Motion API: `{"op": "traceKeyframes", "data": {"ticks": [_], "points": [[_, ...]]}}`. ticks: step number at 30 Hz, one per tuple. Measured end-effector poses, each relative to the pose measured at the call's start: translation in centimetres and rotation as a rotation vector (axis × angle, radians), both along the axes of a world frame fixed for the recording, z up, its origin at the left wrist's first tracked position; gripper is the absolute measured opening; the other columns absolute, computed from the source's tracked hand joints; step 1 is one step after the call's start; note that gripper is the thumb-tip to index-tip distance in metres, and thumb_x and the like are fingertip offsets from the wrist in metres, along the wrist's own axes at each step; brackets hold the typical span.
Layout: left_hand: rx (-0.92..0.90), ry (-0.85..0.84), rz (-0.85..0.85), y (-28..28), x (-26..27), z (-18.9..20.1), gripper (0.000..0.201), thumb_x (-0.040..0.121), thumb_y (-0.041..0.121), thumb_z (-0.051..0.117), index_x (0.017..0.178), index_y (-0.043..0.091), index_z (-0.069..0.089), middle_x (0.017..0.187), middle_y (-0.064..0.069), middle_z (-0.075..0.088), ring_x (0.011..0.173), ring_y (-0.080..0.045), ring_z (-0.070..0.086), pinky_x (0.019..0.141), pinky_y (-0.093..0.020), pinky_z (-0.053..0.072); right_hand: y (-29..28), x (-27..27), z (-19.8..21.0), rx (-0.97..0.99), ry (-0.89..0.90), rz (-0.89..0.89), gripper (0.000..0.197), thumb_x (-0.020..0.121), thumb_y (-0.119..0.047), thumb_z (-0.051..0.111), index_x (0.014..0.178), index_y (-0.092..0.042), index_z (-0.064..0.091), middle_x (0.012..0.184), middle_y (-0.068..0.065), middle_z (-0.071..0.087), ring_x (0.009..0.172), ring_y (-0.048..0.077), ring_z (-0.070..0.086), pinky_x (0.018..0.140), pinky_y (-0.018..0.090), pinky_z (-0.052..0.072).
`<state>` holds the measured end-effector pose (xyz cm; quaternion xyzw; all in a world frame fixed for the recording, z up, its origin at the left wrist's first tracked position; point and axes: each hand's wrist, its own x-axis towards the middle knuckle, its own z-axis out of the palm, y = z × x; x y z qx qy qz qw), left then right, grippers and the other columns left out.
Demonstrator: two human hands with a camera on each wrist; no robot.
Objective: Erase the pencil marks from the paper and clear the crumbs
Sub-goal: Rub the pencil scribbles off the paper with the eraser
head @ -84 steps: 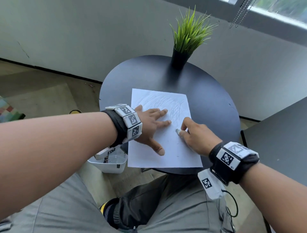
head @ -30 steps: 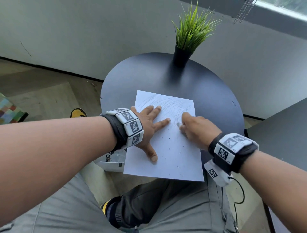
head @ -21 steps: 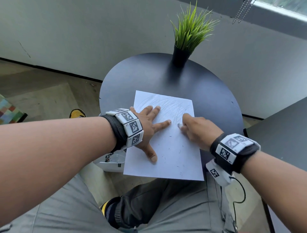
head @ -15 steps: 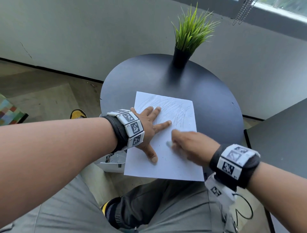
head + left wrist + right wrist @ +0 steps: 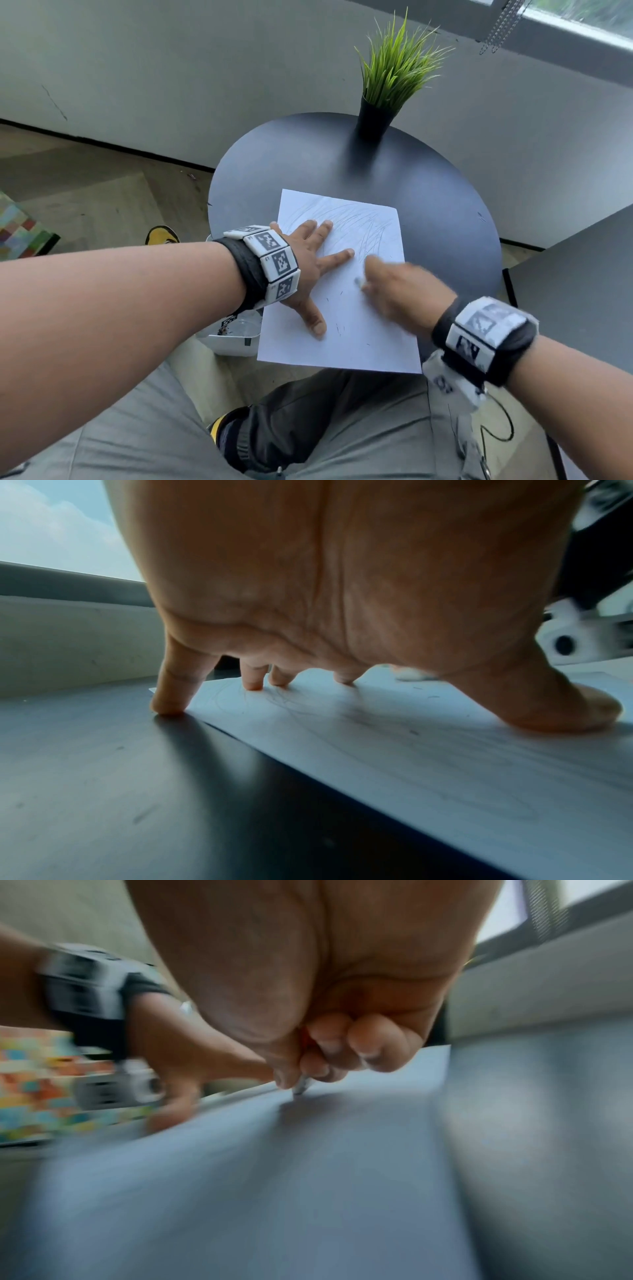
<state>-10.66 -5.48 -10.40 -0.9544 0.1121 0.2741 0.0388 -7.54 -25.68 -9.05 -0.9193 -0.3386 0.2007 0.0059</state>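
Observation:
A white sheet of paper (image 5: 359, 329) lies on the round black table (image 5: 291, 164), its near edge hanging past the rim. Grey pencil scribbles (image 5: 356, 222) cover its far half, and dark crumbs (image 5: 339, 329) dot the near half. My left hand (image 5: 318, 260) lies flat with spread fingers (image 5: 171, 696) pressing the paper (image 5: 411, 750) down. My right hand (image 5: 397, 291), blurred by motion, pinches a small whitish eraser (image 5: 358, 281) against the sheet. In the right wrist view the eraser (image 5: 301, 1087) tip touches the paper (image 5: 274, 1177) under curled fingers (image 5: 363, 1045).
A green grass plant in a black pot (image 5: 375, 116) stands at the table's far edge. A white bin (image 5: 233, 337) sits on the floor under my left wrist. A second dark tabletop (image 5: 582, 291) is at the right, and a grey wall runs behind.
My right hand has rubbed the eraser back and forth, from the sheet's right-hand scribbles toward the middle and nearer me. The left hand has kept pressing the paper in place.

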Motion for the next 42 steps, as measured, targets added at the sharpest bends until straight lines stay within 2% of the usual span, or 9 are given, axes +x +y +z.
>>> {"op": "traceKeyframes", "data": {"ticks": [3, 8, 13, 15, 22, 26, 31, 36, 42], "points": [[-0.005, 0.002, 0.002, 0.1, 0.0, 0.1, 0.141, 0.046, 0.095, 0.063, 0.148, 0.049, -0.023, 0.16, -0.006, -0.032, 0.15, -0.032, -0.019, 0.111, -0.075, 0.011, 0.5, -1.8, 0.3, -0.061, 0.084, 0.103, 0.027, 0.101, -0.043, 0.033, 0.091, -0.019, 0.028, 0.082, -0.001, 0.047, 0.073, 0.028, 0.044, 0.066, 0.036, 0.039], [-0.001, -0.011, 0.01, -0.1, -0.2, 0.3, 0.137, 0.048, 0.096, 0.06, 0.149, 0.049, -0.021, 0.162, -0.007, -0.027, 0.151, -0.032, -0.015, 0.112, -0.072, 0.014, -1.0, 3.9, 0.1, -0.044, -0.014, -0.207, 0.029, 0.1, -0.043, 0.039, 0.094, -0.015, 0.035, 0.088, 0.014, 0.056, 0.079, 0.037, 0.055, 0.071, 0.043, 0.049], [-0.021, -0.171, -0.054, 0.0, 0.2, 1.1, 0.107, 0.057, 0.099, 0.046, 0.149, 0.052, 0.018, 0.141, -0.006, 0.031, 0.13, -0.03, 0.03, 0.097, -0.049, 0.037, -0.9, 3.7, -0.1, -0.029, -0.013, -0.172, 0.026, 0.1, -0.039, 0.039, 0.095, -0.014, 0.037, 0.086, 0.01, 0.057, 0.08, 0.036, 0.054, 0.074, 0.045, 0.05], [-0.029, -0.221, -0.06, 0.0, 0.7, 1.3, 0.105, 0.057, 0.097, 0.05, 0.147, 0.048, 0.026, 0.134, -0.004, 0.034, 0.125, -0.027, 0.034, 0.095, -0.046, 0.037, -0.9, 3.8, -0.2, -0.038, -0.025, -0.159, 0.026, 0.1, -0.04, 0.038, 0.094, -0.014, 0.038, 0.086, 0.008, 0.057, 0.081, 0.035, 0.053, 0.073, 0.043, 0.05], [-0.006, -0.052, 0.008, -0.1, 2.0, 0.1, 0.145, 0.042, 0.098, 0.058, 0.153, 0.042, -0.015, 0.165, 0.0, -0.019, 0.151, -0.033, -0.011, 0.112, -0.071, 0.014, -0.1, 1.0, 0.6, -0.085, -0.069, 0.027, 0.026, 0.1, -0.043, 0.033, 0.089, -0.02, 0.028, 0.083, 0.002, 0.05, 0.078, 0.034, 0.051, 0.068, 0.04, 0.047], [0.027, -0.033, -0.1, 0.2, 2.2, -0.3, 0.147, 0.041, 0.096, 0.062, 0.152, 0.042, -0.019, 0.164, 0.0, -0.024, 0.152, -0.032, -0.015, 0.113, -0.07, 0.01, 0.8, -2.8, 0.8, -0.112, 0.006, 0.313, 0.017, 0.1, -0.037, 0.03, 0.091, -0.023, 0.024, 0.091, 0.003, 0.055, 0.081, 0.032, 0.053, 0.06, 0.036, 0.035], [0.022, -0.003, -0.116, 0.4, 2.7, -0.6, 0.148, 0.042, 0.094, 0.064, 0.151, 0.043, -0.022, 0.162, 0.0, -0.028, 0.151, -0.031, -0.019, 0.113, -0.072, 0.007, 0.8, 2.3, 0.1, -0.114, -0.121, 0.041, 0.011, 0.099, -0.035, 0.033, 0.095, -0.027, 0.026, 0.102, 0.008, 0.061, 0.081, 0.035, 0.054, 0.065, 0.038, 0.043], [0.056, 0.008, -0.14, 0.2, 2.8, -0.2, 0.148, 0.044, 0.092, 0.066, 0.15, 0.043, -0.025, 0.161, 0.0, -0.031, 0.151, -0.031, -0.019, 0.113, -0.071, 0.006, 1.5, -1.9, 0.1, -0.104, -0.002, 0.353, 0.01, 0.097, -0.026, 0.035, 0.095, -0.025, 0.026, 0.095, 0.003, 0.054, 0.084, 0.036, 0.059, 0.065, 0.042, 0.05], [0.07, 0.009, -0.159, 0.4, 3.1, -0.4, 0.148, 0.044, 0.095, 0.062, 0.15, 0.042, -0.027, 0.161, 0.0, -0.033, 0.151, -0.031, -0.018, 0.112, -0.071, 0.007, 1.1, 3.1, 0.6, -0.12, -0.11, 0.103, 0.006, 0.097, -0.026, 0.036, 0.1, -0.023, 0.032, 0.108, 0.009, 0.06, 0.086, 0.036, 0.057, 0.075, 0.041, 0.05]]}}
